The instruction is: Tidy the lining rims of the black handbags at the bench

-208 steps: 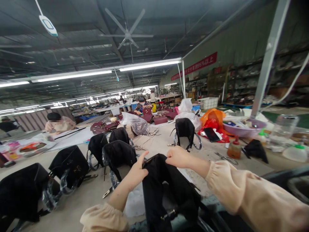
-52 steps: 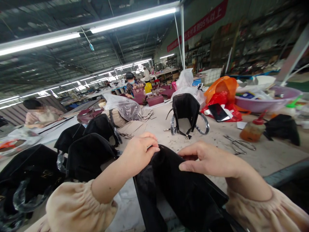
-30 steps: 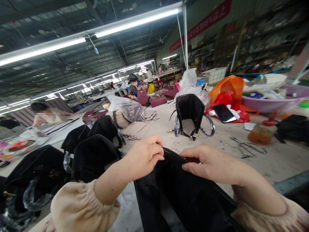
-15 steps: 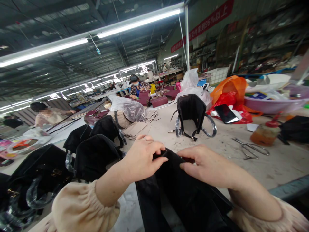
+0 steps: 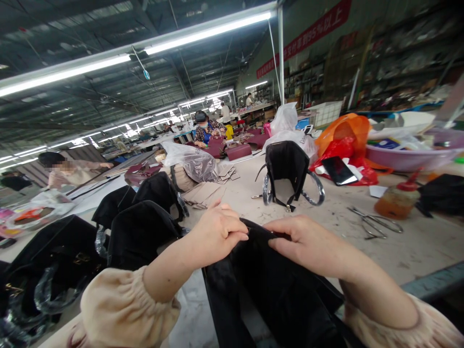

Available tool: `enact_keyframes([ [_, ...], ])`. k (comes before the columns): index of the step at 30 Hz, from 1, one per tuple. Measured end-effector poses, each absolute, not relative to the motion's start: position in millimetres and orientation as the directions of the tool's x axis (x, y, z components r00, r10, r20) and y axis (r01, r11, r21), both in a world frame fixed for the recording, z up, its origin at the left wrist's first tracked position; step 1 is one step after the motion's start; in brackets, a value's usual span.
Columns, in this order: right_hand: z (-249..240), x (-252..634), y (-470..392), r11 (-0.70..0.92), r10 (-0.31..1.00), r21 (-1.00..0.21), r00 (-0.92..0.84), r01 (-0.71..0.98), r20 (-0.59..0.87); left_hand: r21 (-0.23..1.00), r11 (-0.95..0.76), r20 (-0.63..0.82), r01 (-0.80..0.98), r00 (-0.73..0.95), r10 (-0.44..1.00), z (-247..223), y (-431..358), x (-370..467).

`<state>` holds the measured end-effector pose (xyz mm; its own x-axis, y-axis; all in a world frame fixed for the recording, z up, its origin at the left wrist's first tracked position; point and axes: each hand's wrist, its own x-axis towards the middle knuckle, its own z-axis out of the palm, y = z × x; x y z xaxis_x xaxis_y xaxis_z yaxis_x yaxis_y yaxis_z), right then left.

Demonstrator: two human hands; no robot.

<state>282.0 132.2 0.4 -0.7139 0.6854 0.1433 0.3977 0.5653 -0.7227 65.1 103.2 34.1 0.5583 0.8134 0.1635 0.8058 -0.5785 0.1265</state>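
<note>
A black handbag stands before me at the table edge, its opening toward me. My left hand pinches the bag's far top edge, thumb pressed against the fingers. A short way to the right, my right hand grips the same edge, thumb on the inner side and fingers behind it. The right fingertips are hidden by the edge. Beyond my hands, another black handbag sits upright and open, its handles wrapped in clear plastic.
Several black bags crowd the left side. Scissors, a bottle of amber liquid and a phone lie on the right. Behind them are an orange bag and a purple basin. Co-workers sit farther off.
My left thumb has closed onto the fingers at the bag's edge, where a gap showed before. My right hand keeps its grip, shifted very slightly left.
</note>
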Motion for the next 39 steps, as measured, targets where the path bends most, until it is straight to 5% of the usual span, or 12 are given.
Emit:
enact_keyframes([
  [4,1,283,135,0.577,0.630,-0.756,-0.757,0.308,0.173,0.101,-0.553,0.174,0.827,0.532,0.828,32,102,64],
  [10,-6,267,154,0.503,0.750,-0.835,-0.592,0.222,0.295,0.031,-0.556,0.142,0.831,0.547,0.825,35,96,64],
  [17,15,236,176,0.666,0.648,-0.599,-0.742,0.444,0.170,-0.012,-0.567,0.105,0.824,0.565,0.819,36,98,69],
  [22,23,231,180,0.710,0.636,-0.480,-0.762,0.515,0.124,0.049,-0.605,0.129,0.794,0.596,0.793,37,100,69],
  [39,15,236,180,0.728,0.633,-0.499,-0.740,0.470,0.227,0.397,-0.684,-0.117,0.611,0.773,0.623,53,96,68],
])
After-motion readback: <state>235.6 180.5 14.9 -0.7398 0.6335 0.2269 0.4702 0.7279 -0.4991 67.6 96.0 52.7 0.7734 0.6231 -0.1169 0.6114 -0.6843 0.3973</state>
